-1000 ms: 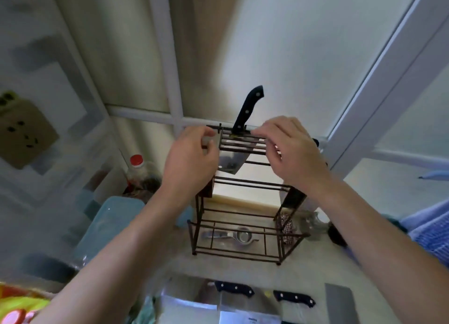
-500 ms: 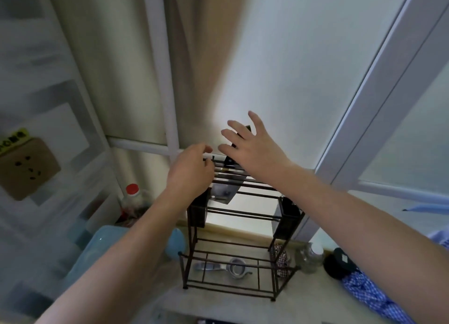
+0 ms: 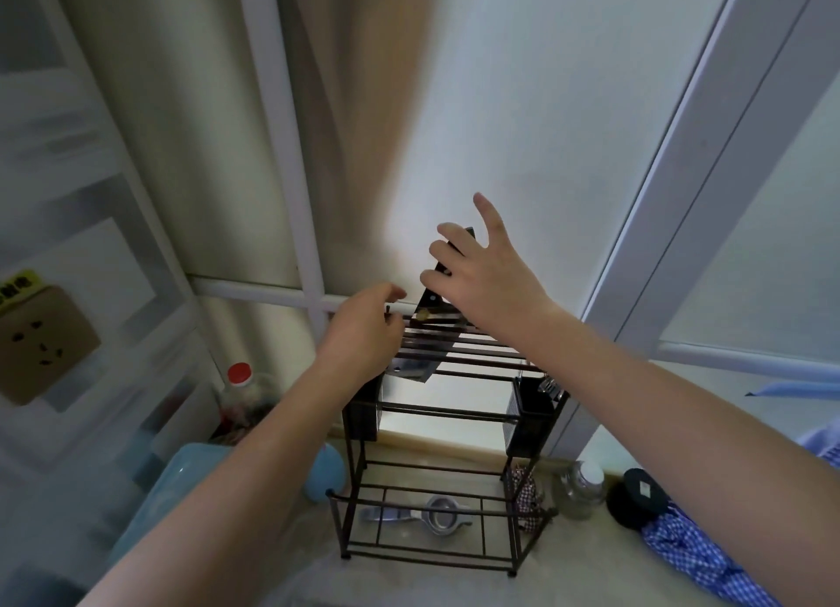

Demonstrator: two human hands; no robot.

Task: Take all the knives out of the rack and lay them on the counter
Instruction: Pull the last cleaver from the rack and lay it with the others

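The left hand (image 3: 363, 333) curls closed on the rack (image 3: 436, 424) top bars, while the right hand (image 3: 486, 270) — fingers spread open — reaches against the knife (image 3: 425, 306) handle.

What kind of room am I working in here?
Most likely a home kitchen: a wire rack on a counter holds a knife, with a metal citrus squeezer on its bottom shelf and a red-capped bottle beside it.
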